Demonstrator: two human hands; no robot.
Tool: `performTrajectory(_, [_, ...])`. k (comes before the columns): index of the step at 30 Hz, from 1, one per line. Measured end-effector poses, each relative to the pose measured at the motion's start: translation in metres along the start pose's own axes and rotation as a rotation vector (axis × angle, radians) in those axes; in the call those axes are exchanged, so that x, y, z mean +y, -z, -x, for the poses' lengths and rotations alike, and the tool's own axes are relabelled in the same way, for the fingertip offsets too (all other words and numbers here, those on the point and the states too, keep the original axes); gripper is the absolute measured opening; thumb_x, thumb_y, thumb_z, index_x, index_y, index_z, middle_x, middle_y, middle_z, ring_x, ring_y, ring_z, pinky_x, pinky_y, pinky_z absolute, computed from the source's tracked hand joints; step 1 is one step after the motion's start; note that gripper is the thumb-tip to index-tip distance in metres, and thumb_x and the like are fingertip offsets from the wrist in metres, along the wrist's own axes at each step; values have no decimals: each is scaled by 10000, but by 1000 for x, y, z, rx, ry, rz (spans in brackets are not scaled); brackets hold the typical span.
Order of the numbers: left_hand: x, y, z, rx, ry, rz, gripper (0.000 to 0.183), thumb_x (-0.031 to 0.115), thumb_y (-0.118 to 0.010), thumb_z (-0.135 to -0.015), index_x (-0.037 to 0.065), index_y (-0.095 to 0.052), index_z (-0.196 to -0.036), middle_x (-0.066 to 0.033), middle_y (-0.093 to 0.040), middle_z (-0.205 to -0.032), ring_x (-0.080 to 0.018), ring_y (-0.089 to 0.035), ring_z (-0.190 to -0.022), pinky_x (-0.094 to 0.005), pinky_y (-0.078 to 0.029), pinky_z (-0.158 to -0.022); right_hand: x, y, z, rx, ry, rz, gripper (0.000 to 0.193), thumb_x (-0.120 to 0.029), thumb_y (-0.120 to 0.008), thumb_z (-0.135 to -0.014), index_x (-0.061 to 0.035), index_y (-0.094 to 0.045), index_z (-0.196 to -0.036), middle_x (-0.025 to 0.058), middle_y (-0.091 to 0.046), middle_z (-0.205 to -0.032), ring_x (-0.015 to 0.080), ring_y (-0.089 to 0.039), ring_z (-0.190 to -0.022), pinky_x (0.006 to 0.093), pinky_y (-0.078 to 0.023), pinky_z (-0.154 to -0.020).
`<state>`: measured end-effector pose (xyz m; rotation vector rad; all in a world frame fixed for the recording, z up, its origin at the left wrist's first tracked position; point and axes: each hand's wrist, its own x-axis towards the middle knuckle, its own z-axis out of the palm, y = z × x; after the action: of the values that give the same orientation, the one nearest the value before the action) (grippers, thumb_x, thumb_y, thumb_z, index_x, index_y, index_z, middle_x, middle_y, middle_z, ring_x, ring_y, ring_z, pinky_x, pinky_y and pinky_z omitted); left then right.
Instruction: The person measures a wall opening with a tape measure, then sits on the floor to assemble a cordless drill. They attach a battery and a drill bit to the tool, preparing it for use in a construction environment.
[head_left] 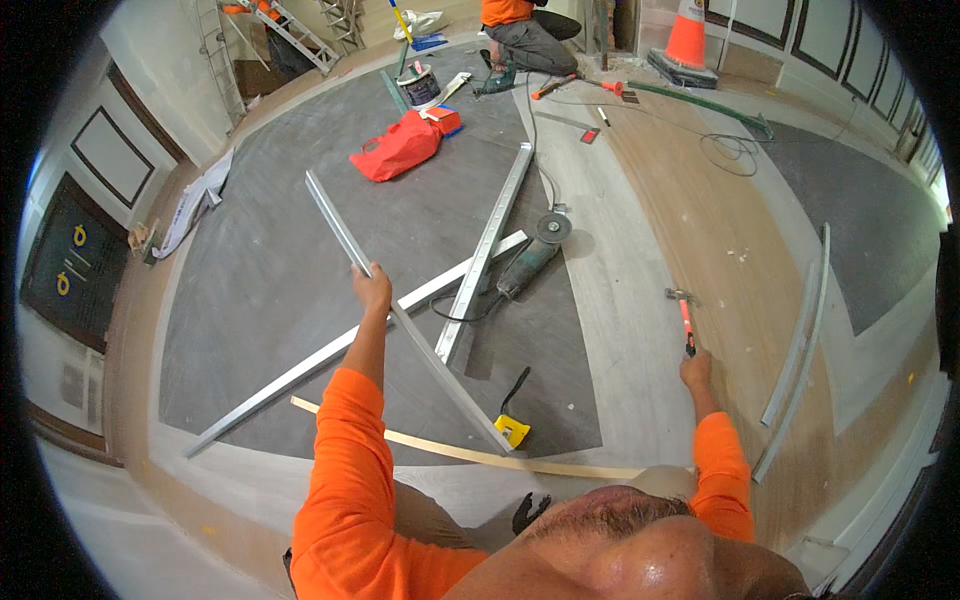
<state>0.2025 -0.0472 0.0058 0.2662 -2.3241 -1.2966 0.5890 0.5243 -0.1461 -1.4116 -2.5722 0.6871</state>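
Observation:
My left hand is closed around a long metal channel held aslant, its near end close to a yellow tape measure. It passes over a second metal channel lying on the dark floor. A third channel lies across that one. Beside their crossing rests a green angle grinder with its disc at the far end. Off to the right, my right hand grips the handle of a hammer with an orange-and-black shaft; its head points away from me.
A thin wooden strip lies just in front of me. Curved metal strips are on the right. Farther off are a red bag, a bucket, loose cable, a traffic cone and a kneeling person.

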Motion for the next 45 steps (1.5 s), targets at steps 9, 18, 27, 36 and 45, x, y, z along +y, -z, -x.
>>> performTrajectory(9, [-127, 42, 22, -128, 231, -394, 741, 177, -658, -848, -69, -306, -1452, -309, -511, -1331, -453, -538, -1209, -457, -435, -1041, -169, 53, 103, -248, 640, -29, 311, -203, -732, -828, 13, -650, -1035, 236, -629, -1022, 399, -608, -989, 447, -474, -880])
performTrajectory(18, [-156, 57, 50, -292, 443, -335, 561, 133, -600, -884, -38, -381, -1372, -268, -496, -1336, -389, -533, -1224, -437, -443, -1035, -309, -46, 243, -535, 1001, -1, 388, -181, -714, -842, -15, -639, -1184, 219, -617, -1073, 375, -591, -1046, 425, -448, -939])
performTrajectory(27, [-200, 131, 14, -196, 422, -124, 654, 384, -670, -847, -13, -512, -1343, -257, -611, -1232, -393, -570, -1190, -428, -446, -1032, -356, -106, 270, -650, 1166, 223, 394, -164, -655, -902, -24, -598, -1266, 204, -601, -1090, 366, -592, -1042, 425, -448, -929])
performTrajectory(36, [-191, 426, 299, 69, 352, -529, 563, 229, -732, -819, 55, -555, -1325, -244, -500, -1364, -421, -436, -1290, -487, -352, -1083, -361, -161, 270, -771, 1104, 147, 455, -157, -662, -895, 0, -563, -1310, 220, -573, -1183, 382, -554, -1127, 441, -418, -992])
performTrajectory(45, [-244, 457, 327, 350, 1122, -863, 884, 186, -681, -843, -50, -149, -1509, -339, -171, -1528, -480, -330, -1369, -487, -307, -1129, -358, -198, 282, -966, 1094, 282, 428, -154, -699, -856, 45, -610, -1224, 181, -698, -1024, 280, -670, -907, 347, -499, -843])
